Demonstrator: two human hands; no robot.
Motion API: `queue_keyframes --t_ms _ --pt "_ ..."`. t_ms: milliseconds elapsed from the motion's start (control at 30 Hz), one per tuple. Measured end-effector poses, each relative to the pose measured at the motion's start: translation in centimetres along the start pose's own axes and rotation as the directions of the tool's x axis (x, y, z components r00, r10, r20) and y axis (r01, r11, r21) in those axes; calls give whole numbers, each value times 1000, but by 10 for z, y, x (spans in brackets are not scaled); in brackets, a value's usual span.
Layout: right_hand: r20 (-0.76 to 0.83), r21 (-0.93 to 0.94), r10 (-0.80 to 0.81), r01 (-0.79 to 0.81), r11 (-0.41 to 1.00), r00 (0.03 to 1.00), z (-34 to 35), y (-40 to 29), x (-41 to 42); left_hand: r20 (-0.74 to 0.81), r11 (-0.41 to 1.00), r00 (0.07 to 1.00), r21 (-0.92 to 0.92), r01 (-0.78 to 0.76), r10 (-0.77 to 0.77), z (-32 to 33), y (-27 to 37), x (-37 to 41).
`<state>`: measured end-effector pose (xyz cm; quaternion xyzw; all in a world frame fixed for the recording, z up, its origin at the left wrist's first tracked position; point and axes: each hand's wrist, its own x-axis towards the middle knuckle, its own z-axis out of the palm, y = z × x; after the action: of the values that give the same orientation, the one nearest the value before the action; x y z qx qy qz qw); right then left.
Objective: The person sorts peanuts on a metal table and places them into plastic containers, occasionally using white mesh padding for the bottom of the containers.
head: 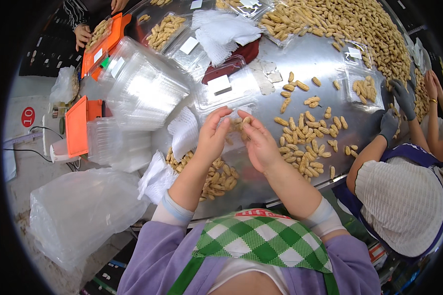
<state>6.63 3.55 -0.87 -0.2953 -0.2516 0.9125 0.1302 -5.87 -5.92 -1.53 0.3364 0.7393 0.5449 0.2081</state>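
Note:
My left hand (215,134) hovers over a clear plastic clamshell box (227,94), fingers and thumb apart, with nothing seen in it. Facing it, my right hand (260,145) pinches an unshelled peanut (246,121) between thumb and fingers. A few more peanuts (235,124) show between the two hands, over the near part of the box; my hands partly hide them. Loose peanuts (304,138) lie spread on the metal table (258,184) to the right of my right hand. Under my left forearm is another peanut heap (221,177), partly covered.
Nested clear boxes (144,84) and white foam net sleeves (182,132) stand at left, beside an orange scale (77,127) and a plastic bag (85,210). A large peanut pile (354,22) covers the far right. A co-worker's gloved hands (389,123) work at right; another person's hand (83,35) is upper left.

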Motion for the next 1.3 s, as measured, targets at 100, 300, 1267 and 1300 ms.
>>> queue_keyframes --t_ms 100,300,1267,1300 --pt "55 -209 -149 157 965 987 -1 8 2 63 976 989 163 -144 136 -8 16 -10" --pt "317 -493 -165 311 813 934 16 -10 -15 159 997 987 -73 12 0 -19 31 -20" --pt "-340 -359 -504 385 850 794 -165 -108 -12 332 751 934 648 -126 -129 177 11 172" --pt "-367 -536 -569 332 776 736 -156 -115 -3 358 777 923 619 -119 -144 176 4 174"
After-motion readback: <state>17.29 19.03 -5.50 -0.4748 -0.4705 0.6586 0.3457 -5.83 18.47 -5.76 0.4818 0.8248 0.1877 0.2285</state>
